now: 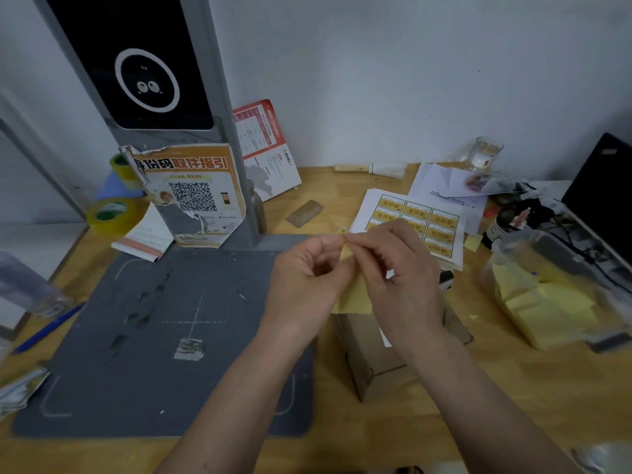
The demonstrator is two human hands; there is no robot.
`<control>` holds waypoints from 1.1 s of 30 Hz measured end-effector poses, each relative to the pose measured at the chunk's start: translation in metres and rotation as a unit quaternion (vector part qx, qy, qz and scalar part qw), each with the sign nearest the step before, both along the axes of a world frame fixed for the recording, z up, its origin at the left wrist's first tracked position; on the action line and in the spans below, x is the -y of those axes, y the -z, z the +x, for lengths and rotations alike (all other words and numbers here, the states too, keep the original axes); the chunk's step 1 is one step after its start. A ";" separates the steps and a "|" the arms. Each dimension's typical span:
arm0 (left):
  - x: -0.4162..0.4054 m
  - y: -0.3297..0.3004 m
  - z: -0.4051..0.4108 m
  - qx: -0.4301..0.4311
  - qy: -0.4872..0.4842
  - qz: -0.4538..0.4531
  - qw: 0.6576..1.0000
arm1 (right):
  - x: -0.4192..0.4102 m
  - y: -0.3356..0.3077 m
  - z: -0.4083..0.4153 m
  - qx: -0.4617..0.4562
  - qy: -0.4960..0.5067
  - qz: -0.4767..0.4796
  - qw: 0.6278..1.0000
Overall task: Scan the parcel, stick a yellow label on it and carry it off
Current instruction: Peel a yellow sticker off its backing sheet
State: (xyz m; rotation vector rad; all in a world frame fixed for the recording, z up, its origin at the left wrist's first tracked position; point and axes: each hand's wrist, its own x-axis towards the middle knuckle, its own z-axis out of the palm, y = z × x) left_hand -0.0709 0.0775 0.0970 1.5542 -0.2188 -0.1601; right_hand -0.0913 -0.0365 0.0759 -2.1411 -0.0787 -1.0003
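both hands up over desk, fingertips meeting. left hand (307, 265) and right hand (393, 265) each pinch a yellow label (347, 253) w/ its backing paper hanging below; looks like peel in progress, label not yet on box.

parcel (369, 357), small brown carton, sits on wooden desk (410, 422) just right of grey scan mat (154, 319), directly under the wrists, partly hidden by right forearm. not on the mat, so can't tell if scan is done.

risks, as i judge:
- label folds on itself or sticks to fingers while peeling; thin sticky sheet, two pinches very close.
- tear at corner if pulled fast.
- backing drops onto parcel and gets stuck under label.
- crooked placement or covering barcode; parcel top mostly hidden from this view.
- elbow/forearm nudges carton off its spot.
- label sheet (417, 220) lies near behind hands; loose backing could snag it.
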 end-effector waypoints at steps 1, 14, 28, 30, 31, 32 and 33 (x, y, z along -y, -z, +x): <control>-0.002 0.000 -0.001 0.001 0.007 -0.006 1.000 | 0.000 -0.003 -0.001 -0.013 0.001 0.028 1.000; -0.011 0.010 0.000 0.196 -0.138 0.075 0.968 | -0.017 -0.025 -0.005 -0.072 -0.029 0.282 0.956; -0.016 0.011 0.005 0.170 -0.113 0.072 0.976 | -0.028 -0.030 0.001 -0.122 -0.093 0.270 0.950; -0.018 0.008 0.007 0.145 -0.097 0.048 0.983 | -0.028 -0.032 0.002 -0.133 -0.089 0.269 0.950; -0.019 0.007 0.008 0.135 -0.087 0.041 0.986 | -0.028 -0.033 0.003 -0.138 -0.085 0.269 0.949; -0.019 0.006 0.009 0.127 -0.078 0.037 0.988 | -0.028 -0.033 0.004 -0.143 -0.080 0.268 0.949; -0.020 0.004 0.009 0.119 -0.071 0.036 0.990 | -0.028 -0.034 0.004 -0.150 -0.075 0.266 0.949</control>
